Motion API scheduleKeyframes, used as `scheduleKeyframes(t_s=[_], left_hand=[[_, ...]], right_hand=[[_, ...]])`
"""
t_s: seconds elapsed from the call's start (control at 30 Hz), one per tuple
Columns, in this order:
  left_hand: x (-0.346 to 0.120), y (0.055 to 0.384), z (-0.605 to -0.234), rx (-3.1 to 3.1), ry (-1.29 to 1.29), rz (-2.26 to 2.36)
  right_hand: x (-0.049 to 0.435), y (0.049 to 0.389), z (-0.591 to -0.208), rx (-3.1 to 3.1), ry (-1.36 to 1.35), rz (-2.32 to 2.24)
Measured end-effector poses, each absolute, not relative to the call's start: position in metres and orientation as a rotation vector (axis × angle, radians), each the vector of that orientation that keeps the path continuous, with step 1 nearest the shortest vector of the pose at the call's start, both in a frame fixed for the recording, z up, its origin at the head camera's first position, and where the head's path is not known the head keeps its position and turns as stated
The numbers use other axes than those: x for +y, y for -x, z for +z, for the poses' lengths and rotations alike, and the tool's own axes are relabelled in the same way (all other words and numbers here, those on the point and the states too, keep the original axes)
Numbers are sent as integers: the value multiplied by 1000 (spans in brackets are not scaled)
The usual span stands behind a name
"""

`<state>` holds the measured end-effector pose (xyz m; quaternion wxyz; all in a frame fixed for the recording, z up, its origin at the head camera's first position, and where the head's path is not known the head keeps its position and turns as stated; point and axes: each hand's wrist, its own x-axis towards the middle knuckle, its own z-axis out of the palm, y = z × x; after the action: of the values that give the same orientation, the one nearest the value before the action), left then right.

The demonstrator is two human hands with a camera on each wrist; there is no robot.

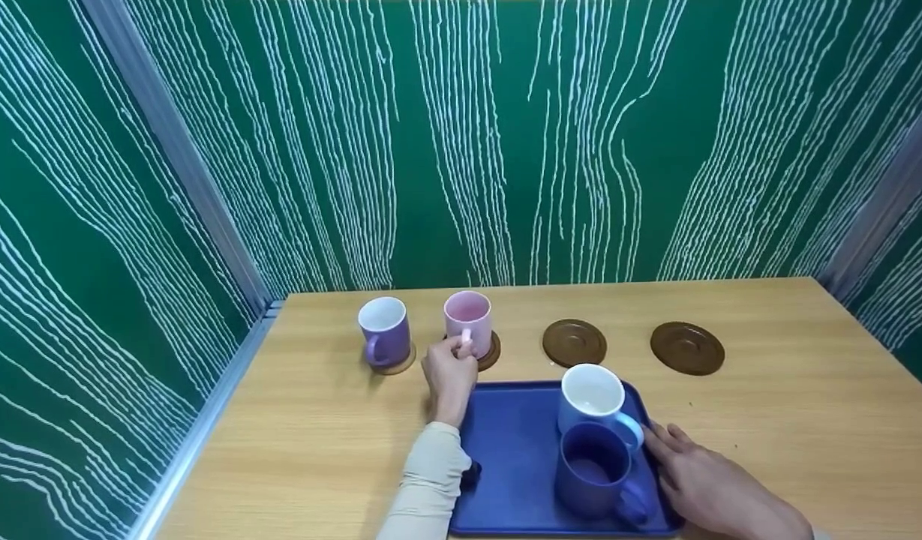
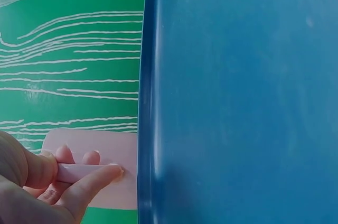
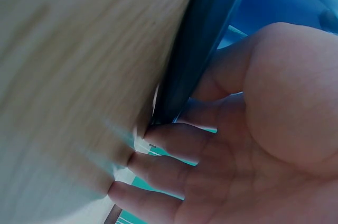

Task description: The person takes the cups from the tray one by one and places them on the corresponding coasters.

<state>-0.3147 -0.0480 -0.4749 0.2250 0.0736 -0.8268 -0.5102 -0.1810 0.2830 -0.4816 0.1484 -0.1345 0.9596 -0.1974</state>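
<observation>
My left hand [image 1: 451, 375] pinches the handle of a pink mug [image 1: 467, 311], which stands upright over a dark brown coaster [image 1: 492, 352]. Its thumb and fingers around the handle also show in the left wrist view. Beside the right edge of a blue tray [image 1: 506, 450] is my right hand [image 1: 712, 480], its fingers extended. In the right wrist view some fingertips [image 3: 119, 188] meet the tabletop while others lie against the tray's side. On the tray's right half stand a light blue mug [image 1: 592, 394] with a white inside and, nearer me, a dark blue mug [image 1: 592, 480].
A purple mug [image 1: 389, 337] stands on a light wooden coaster [image 1: 400, 366] at the left. Two dark brown coasters, one behind the tray [image 1: 574, 343] and one farther right [image 1: 687, 348], lie on the wooden table [image 1: 303, 450]. Green panels [image 1: 340, 150] with white lines border the table.
</observation>
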Motion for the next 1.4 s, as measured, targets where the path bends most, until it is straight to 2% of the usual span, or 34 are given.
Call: scheduleKeyframes(t_s=[0.83,1.4], left_hand=[[-46,312,-473,-2307,-286,-1440],[-46,311,-469,-2318,-275,-1437]], right_hand=[[281,175,-481,2754,489,-538],[282,180,-481,2792,411,-553]])
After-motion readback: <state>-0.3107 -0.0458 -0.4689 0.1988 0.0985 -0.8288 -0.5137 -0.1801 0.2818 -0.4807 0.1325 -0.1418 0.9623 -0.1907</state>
